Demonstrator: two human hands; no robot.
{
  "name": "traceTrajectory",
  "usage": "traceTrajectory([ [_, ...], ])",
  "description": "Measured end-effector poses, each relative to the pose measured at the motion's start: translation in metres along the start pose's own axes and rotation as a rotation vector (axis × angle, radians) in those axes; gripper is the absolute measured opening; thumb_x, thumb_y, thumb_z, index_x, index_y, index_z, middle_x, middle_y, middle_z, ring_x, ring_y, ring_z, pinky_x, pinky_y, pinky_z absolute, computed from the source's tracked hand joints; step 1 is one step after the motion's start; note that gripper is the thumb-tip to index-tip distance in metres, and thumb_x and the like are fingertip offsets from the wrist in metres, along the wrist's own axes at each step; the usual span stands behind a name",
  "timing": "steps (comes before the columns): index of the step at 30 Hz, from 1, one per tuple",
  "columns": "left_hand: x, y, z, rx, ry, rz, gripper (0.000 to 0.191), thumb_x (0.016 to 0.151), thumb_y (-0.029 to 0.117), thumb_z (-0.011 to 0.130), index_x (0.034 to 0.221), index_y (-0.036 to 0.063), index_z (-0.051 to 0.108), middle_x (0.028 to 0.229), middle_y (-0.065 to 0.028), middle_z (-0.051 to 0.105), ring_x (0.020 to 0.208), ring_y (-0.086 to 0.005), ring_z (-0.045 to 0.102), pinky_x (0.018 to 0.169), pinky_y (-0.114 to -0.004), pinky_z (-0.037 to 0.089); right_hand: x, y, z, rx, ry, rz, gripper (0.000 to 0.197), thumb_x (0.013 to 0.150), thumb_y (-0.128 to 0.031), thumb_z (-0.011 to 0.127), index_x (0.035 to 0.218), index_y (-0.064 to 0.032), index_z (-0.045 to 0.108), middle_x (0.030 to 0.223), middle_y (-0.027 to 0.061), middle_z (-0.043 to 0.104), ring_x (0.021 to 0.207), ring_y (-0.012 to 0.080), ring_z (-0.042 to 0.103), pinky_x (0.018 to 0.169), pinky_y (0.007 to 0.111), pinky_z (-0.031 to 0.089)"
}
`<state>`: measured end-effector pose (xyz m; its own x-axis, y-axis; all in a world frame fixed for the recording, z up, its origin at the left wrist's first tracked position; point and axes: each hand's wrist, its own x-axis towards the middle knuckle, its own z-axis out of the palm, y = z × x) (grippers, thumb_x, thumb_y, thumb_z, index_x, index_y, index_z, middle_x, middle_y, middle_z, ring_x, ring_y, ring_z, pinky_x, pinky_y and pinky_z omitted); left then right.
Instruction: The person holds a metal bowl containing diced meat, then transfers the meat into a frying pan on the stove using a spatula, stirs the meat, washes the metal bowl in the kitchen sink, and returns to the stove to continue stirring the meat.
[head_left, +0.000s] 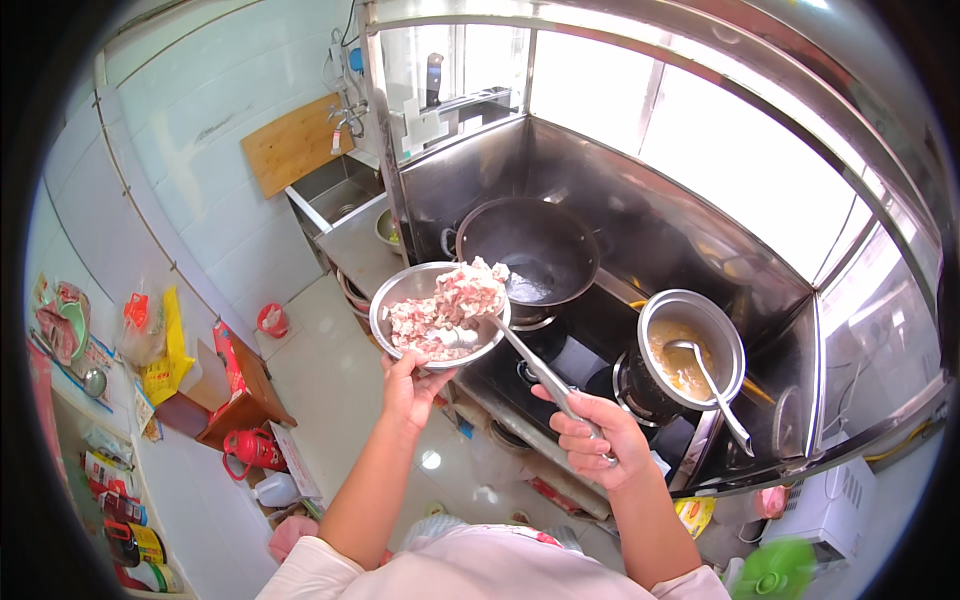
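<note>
My left hand (412, 386) grips the near rim of a stainless steel bowl (397, 289), which is tilted and held up in front of the stove. Inside lies chopped raw meat (412, 322), pink with pale fat. My right hand (600, 435) is closed around the metal handle of a ladle or turner (551, 382). Its head is hidden in the bowl, under or behind a heaped clump of meat (474, 289). Just beyond the bowl, a dark wok (559, 225) sits on the left burner, with a shiny patch of liquid at its bottom.
A pot (731, 322) of yellowish soup stands on the right burner, a spoon (709, 375) leaning out over its rim. Steel splash panels (600, 180) wall the stove. Left are a sink (341, 187), a wooden board (289, 146) and a red thermos (253, 448).
</note>
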<state>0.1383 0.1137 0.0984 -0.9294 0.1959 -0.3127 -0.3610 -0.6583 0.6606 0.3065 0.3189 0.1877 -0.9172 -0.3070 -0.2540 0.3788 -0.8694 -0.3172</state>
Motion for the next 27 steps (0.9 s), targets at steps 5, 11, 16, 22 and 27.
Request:
traceTrajectory([
  [5, 0.011, 0.0, 0.007, -0.022, 0.017, 0.03, 0.066, 0.069, 0.005, 0.059, 0.129, 0.0128, 0.032, 0.128, -0.0151, 0.038, 0.117, -0.0321, 0.043, 0.092, -0.055, 0.049, 0.005, -0.033, -0.006, -0.025, -0.014, -0.081, 0.032, 0.097, -0.018, 0.044, 0.123, -0.0016, 0.048, 0.068, -0.0015, 0.042, 0.044, 0.0016, 0.035, 0.034, 0.016, 0.028],
  [11, 0.018, -0.003, 0.0, -0.036, 0.042, 0.06, 0.065, 0.074, 0.001, 0.054, 0.131, 0.0121, 0.024, 0.129, -0.0187, 0.034, 0.116, -0.0419, 0.045, 0.088, -0.059, 0.051, 0.042, -0.078, -0.024, -0.323, 0.306, -0.152, 0.015, 0.092, -0.013, 0.052, 0.102, -0.0016, 0.052, 0.065, 0.0014, 0.045, 0.045, 0.0031, 0.037, 0.035, 0.017, 0.027],
  [16, 0.015, -0.002, 0.0, -0.016, 0.026, 0.076, 0.063, 0.076, 0.001, 0.052, 0.131, 0.0123, 0.024, 0.128, -0.0181, 0.034, 0.117, -0.0413, 0.045, 0.089, -0.058, 0.05, 0.078, -0.108, -0.034, -0.597, 0.503, -0.031, 0.008, 0.089, -0.009, 0.052, 0.085, -0.004, 0.047, 0.061, 0.0008, 0.044, 0.043, 0.0042, 0.036, 0.036, 0.019, 0.025],
  [22, 0.017, -0.003, 0.004, -0.009, 0.056, 0.044, 0.068, 0.073, 0.006, 0.057, 0.133, 0.0145, 0.029, 0.13, -0.0148, 0.037, 0.117, -0.0332, 0.043, 0.093, -0.055, 0.048, 0.118, -0.116, -0.038, -1.267, 0.706, -0.04, 0.009, 0.084, -0.005, 0.055, 0.075, -0.002, 0.052, 0.061, 0.0079, 0.051, 0.041, 0.0111, 0.043, 0.034, 0.026, 0.033],
  [27, 0.0, -0.004, 0.003, -0.019, 0.062, 0.049, 0.067, 0.072, 0.006, 0.058, 0.133, 0.0137, 0.031, 0.129, -0.0146, 0.039, 0.116, -0.0329, 0.044, 0.094, -0.054, 0.048, 0.123, -0.115, -0.055, -2.165, 0.887, -0.361, 0.025, 0.078, -0.014, 0.059, 0.093, 0.0063, 0.06, 0.091, 0.027, 0.064, 0.086, 0.0394, 0.065, 0.076, 0.044, 0.052],
])
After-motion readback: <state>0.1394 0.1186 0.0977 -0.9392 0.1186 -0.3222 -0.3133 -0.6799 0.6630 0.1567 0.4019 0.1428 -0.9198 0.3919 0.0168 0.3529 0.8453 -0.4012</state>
